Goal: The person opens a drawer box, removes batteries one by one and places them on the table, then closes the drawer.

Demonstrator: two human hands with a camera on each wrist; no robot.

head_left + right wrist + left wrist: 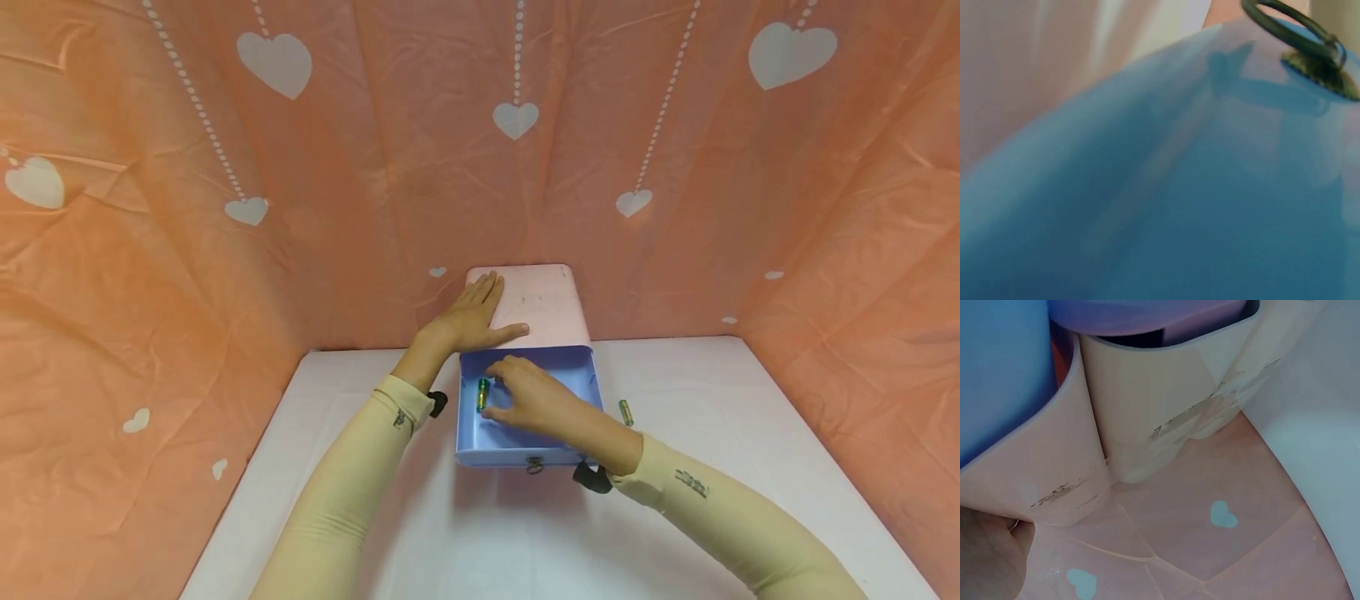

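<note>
Left hand [480, 321]: lying spread on pink box [543, 300]. Right hand [534, 400]: curving at battery [482, 396], grip unclear; any nudge would be rolling it across blue drawer [495, 457].

Green battery [482, 396] within open blue drawer [487, 458] of pink box [543, 304], second battery [626, 412] just outside

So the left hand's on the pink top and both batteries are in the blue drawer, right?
Not both: one battery is in the blue drawer; the other battery lies outside, on the table, as the head view shows. The left hand is on the pink top.
</note>
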